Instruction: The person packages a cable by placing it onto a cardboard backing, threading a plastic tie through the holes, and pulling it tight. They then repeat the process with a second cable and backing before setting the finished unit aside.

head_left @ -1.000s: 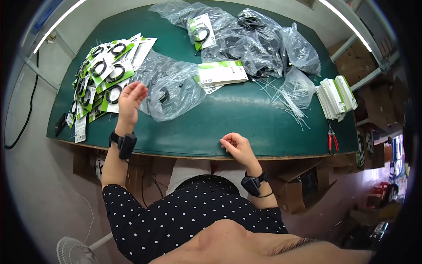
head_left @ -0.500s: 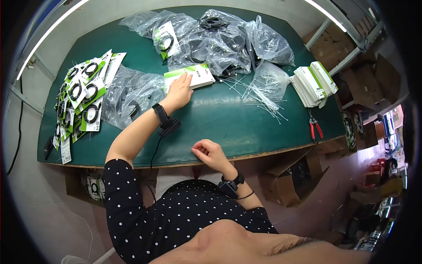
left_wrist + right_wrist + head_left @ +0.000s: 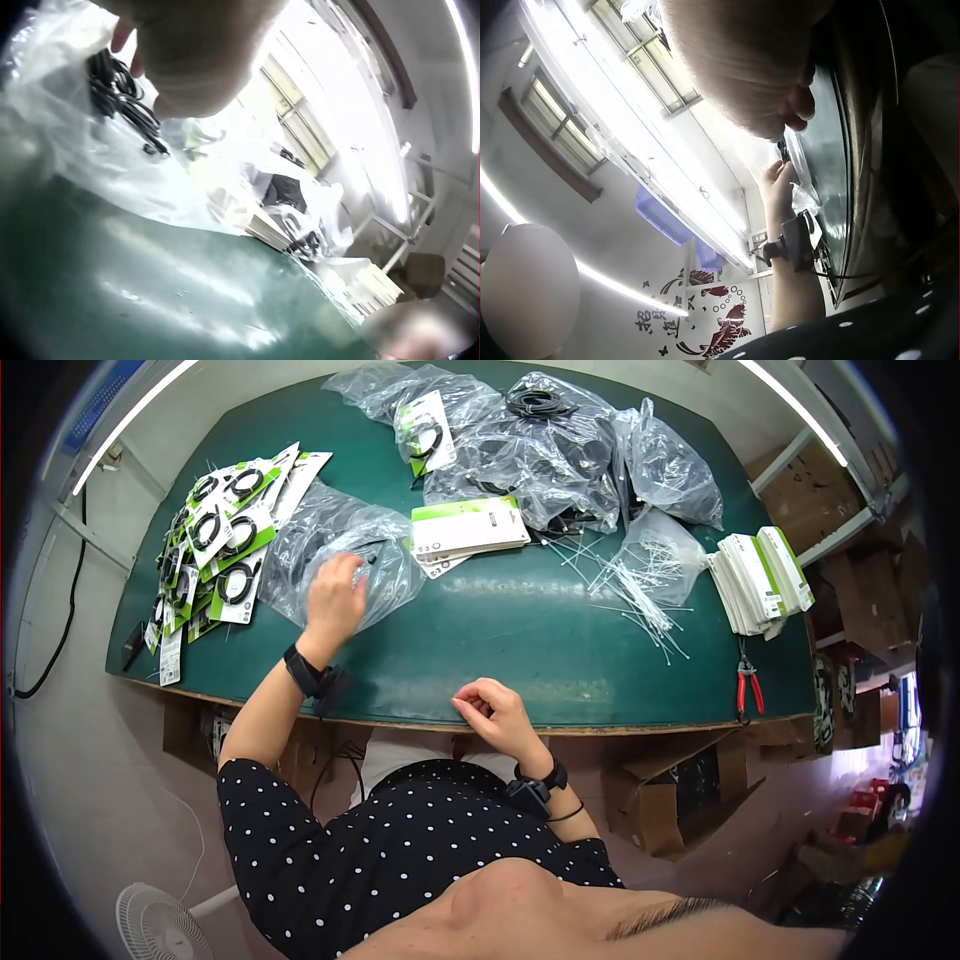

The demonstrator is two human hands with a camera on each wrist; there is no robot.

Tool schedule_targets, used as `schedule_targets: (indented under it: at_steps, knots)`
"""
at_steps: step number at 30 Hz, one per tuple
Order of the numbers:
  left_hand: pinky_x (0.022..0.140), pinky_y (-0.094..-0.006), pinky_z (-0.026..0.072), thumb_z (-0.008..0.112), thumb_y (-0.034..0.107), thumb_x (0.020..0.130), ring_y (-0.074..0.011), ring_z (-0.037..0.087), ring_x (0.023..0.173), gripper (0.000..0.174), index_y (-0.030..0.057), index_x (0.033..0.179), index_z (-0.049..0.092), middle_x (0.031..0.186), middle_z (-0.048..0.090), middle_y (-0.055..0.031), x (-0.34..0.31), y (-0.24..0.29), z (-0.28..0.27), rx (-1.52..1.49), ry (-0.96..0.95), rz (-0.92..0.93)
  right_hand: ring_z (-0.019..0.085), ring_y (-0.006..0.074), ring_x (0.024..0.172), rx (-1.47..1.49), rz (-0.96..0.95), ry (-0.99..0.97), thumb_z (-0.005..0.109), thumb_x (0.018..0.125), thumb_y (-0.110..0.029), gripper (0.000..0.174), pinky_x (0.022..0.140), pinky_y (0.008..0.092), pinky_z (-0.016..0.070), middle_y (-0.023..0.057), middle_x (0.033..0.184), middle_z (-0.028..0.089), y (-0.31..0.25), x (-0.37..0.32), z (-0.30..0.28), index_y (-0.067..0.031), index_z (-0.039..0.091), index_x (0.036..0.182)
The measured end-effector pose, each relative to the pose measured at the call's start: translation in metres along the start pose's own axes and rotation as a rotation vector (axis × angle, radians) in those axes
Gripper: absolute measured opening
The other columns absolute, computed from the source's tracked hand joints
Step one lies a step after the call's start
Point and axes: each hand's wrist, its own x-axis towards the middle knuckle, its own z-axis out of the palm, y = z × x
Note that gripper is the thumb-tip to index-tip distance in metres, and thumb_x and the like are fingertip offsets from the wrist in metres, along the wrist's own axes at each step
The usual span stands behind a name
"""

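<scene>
Left hand: your left hand (image 3: 337, 598) is at the near bag, thumb standing apart from loosely bent fingers; whether it touches the plastic you cannot tell from here
Right hand: your right hand (image 3: 497, 717) is just above the table's near edge, fingers loosely curled in; the two hands are well apart
Near bag: the clear plastic bag (image 3: 398, 592) lies on the table under and around your left hand, with black cables (image 3: 124, 105) inside, close to your fingertips
Blank cards: a flat stack of white and green cards (image 3: 475, 530) sits just beyond that bag, to your right of it
Carded cables: a heap of packaged cables (image 3: 235, 540) lies to your left of the bag
Cable ties: white ties (image 3: 645, 600) are strewn to your right, partly in a small bag
Back bags: large clear bags (image 3: 550, 460) lie at the far side, a black coil (image 3: 537, 403) on top
Right end: a stand of cards (image 3: 745, 588), with red-handled cutters (image 3: 748, 690) nearer you
</scene>
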Motion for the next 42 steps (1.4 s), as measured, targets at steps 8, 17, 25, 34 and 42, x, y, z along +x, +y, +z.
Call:
schedule_targets:
  at_steps: [8,17,25,34,42]
  knots:
    - [0.079,-0.035,0.0502,0.066,0.007,0.082,-0.0303,0.065,0.088,0.04,-0.0001,0.119,0.055,0.097,0.066,-0.0147,-0.019,-0.014,-0.017,-0.017,-0.188,-0.173,0.052,0.009,0.055,-0.041,-0.02,0.031,0.067,0.085,-0.007,0.009,0.053,0.0223,0.0426,0.004,0.073,0.055,-0.002,0.0,0.003,0.0006,0.062,0.084]
    - [0.092,-0.0391,0.052,0.054,0.003,0.093,-0.0207,0.063,0.103,0.032,-0.0051,0.125,0.051,0.102,0.064,-0.0086,-0.03,0.042,-0.061,-1.79,-0.247,-0.785,0.055,0.006,0.06,0.295,0.219,0.007,0.065,0.089,-0.011,0.011,0.056,0.0195,0.0448,0.0028,0.084,0.063,0.007,-0.003,-0.001,-0.0003,0.062,0.09]
    - [0.093,-0.0416,0.0523,0.053,0.002,0.093,-0.018,0.063,0.095,0.041,-0.0041,0.132,0.046,0.107,0.062,-0.0089,-0.061,0.075,-0.036,-2.119,-0.566,-0.715,0.057,0.0059,0.066,0.535,0.31,0.212,0.062,0.092,-0.014,0.02,0.058,0.0185,0.045,0.0041,0.088,0.066,-0.014,-0.001,-0.018,0.0012,0.063,0.105]
    - [0.09,-0.0378,0.0518,0.054,0.002,0.092,-0.016,0.062,0.094,0.041,-0.0054,0.132,0.047,0.109,0.061,-0.0086,-0.07,0.108,-0.026,-2.084,-0.841,-0.665,0.057,0.006,0.069,0.529,0.272,0.252,0.059,0.094,-0.014,0.025,0.058,0.0187,0.0447,0.0064,0.093,0.068,-0.031,-0.015,-0.029,0.0023,0.061,0.113]
    - [0.077,-0.0335,0.0482,0.061,-0.005,0.082,-0.0234,0.059,0.087,0.04,-0.0013,0.121,0.058,0.099,0.059,-0.0124,-0.058,0.144,-0.069,-1.055,-0.566,0.287,0.06,0.0094,0.076,0.57,0.182,0.275,0.053,0.096,-0.008,0.023,0.067,0.0233,0.0492,0.014,0.106,0.067,-0.019,-0.025,-0.027,0.0003,0.06,0.116]
